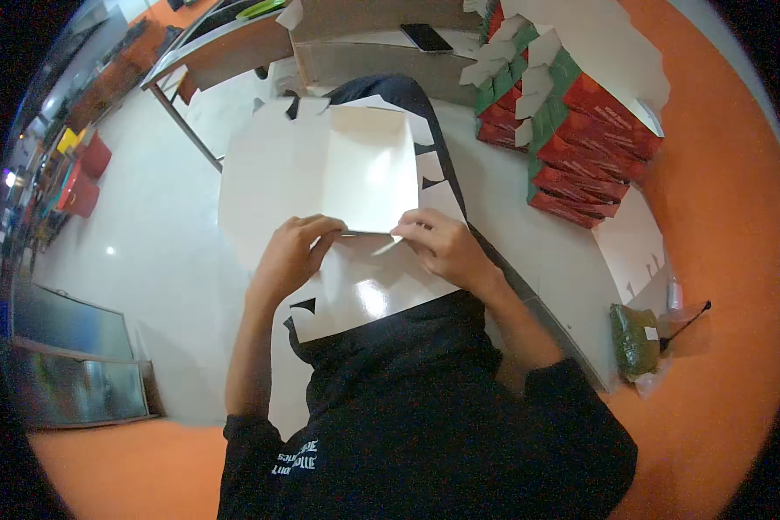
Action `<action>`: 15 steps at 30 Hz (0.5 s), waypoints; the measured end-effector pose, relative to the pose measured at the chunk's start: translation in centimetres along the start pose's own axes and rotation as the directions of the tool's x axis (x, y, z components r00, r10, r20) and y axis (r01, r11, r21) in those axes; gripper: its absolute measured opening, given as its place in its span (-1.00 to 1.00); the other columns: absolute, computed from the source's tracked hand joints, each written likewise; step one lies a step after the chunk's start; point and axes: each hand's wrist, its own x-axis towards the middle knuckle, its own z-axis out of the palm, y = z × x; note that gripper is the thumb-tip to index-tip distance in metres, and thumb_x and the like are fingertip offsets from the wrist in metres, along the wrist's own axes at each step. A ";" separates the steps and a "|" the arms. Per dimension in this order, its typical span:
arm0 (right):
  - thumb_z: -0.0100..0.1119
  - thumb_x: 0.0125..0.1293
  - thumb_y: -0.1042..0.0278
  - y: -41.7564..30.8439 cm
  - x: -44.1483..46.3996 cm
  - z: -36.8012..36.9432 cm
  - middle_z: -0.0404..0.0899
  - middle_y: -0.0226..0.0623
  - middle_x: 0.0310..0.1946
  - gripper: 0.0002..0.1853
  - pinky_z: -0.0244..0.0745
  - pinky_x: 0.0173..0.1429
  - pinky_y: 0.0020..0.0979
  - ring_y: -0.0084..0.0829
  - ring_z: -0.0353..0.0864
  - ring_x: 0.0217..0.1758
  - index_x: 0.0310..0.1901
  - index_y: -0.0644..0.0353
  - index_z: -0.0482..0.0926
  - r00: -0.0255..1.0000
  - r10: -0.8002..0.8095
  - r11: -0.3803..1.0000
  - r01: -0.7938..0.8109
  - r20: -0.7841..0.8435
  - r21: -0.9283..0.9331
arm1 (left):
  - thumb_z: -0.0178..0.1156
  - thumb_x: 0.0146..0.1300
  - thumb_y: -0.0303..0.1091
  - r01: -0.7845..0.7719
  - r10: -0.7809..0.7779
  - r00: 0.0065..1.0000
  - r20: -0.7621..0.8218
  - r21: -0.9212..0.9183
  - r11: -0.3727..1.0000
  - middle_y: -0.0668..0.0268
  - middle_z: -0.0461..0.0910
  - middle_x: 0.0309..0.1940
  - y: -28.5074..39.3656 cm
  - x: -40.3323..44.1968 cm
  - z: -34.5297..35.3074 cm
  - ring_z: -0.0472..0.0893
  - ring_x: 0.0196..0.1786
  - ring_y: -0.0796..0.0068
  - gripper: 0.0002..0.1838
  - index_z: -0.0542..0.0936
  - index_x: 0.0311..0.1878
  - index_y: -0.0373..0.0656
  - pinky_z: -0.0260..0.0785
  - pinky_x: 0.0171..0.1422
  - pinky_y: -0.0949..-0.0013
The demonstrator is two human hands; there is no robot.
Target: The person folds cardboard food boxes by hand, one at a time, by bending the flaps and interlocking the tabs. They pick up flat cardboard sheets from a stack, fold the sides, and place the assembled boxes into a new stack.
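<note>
A partly folded white cardboard box (370, 165) rests on the person's lap, its open inside facing up. Flat white cardboard with cut slots spreads to its left and below it. My left hand (298, 251) pinches the near wall of the box at its left corner. Opposite, my right hand (443, 246) pinches the same near edge at the right corner, where a small white flap sticks out between the fingers. Both hands are closed on the cardboard, a short gap apart.
Stacked red and green folded boxes (581, 147) stand on the right. A black phone (425, 37) lies on a ledge ahead. At lower right sits a clear bag of green contents (634, 341). Red bins (80, 192) and a glass-fronted panel (82, 364) are on the left.
</note>
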 end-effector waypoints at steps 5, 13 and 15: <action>0.29 0.02 0.56 -2.7 2.0 -1.9 0.50 -0.23 -0.28 -0.65 0.54 -0.24 -0.35 -0.28 0.57 -0.28 -0.09 0.18 0.55 0.976 -0.009 0.998 0.024 -0.217 0.066 | 0.11 0.23 -0.51 0.076 -0.093 0.993 -0.071 -0.210 0.975 0.14 0.61 -0.45 2.2 0.5 -2.1 0.58 -0.44 0.44 -0.86 0.58 -0.18 -0.32 0.43 -0.31 0.41; 0.27 -0.02 0.54 -5.3 2.9 -1.5 0.44 -0.27 -0.34 -0.67 0.52 -0.29 -0.37 -0.29 0.54 -0.30 -0.13 0.19 0.58 0.947 -0.044 0.995 0.014 -0.317 -0.096 | 0.08 0.25 -0.53 0.147 -0.159 0.987 -0.014 -0.309 0.940 0.11 0.61 -0.47 4.4 0.1 -2.8 0.61 -0.40 0.45 -0.84 0.56 -0.15 -0.37 0.46 -0.25 0.40; 0.24 -0.04 0.55 -5.5 2.9 -2.4 0.43 -0.25 -0.31 -0.65 0.51 -0.29 -0.38 -0.28 0.52 -0.29 -0.13 0.19 0.58 0.982 -0.099 0.990 0.081 -0.163 -0.113 | 0.08 0.24 -0.54 0.089 -0.105 0.994 -0.035 -0.313 0.945 0.09 0.60 -0.45 4.8 -0.1 -2.8 0.61 -0.40 0.44 -0.84 0.56 -0.15 -0.37 0.46 -0.25 0.42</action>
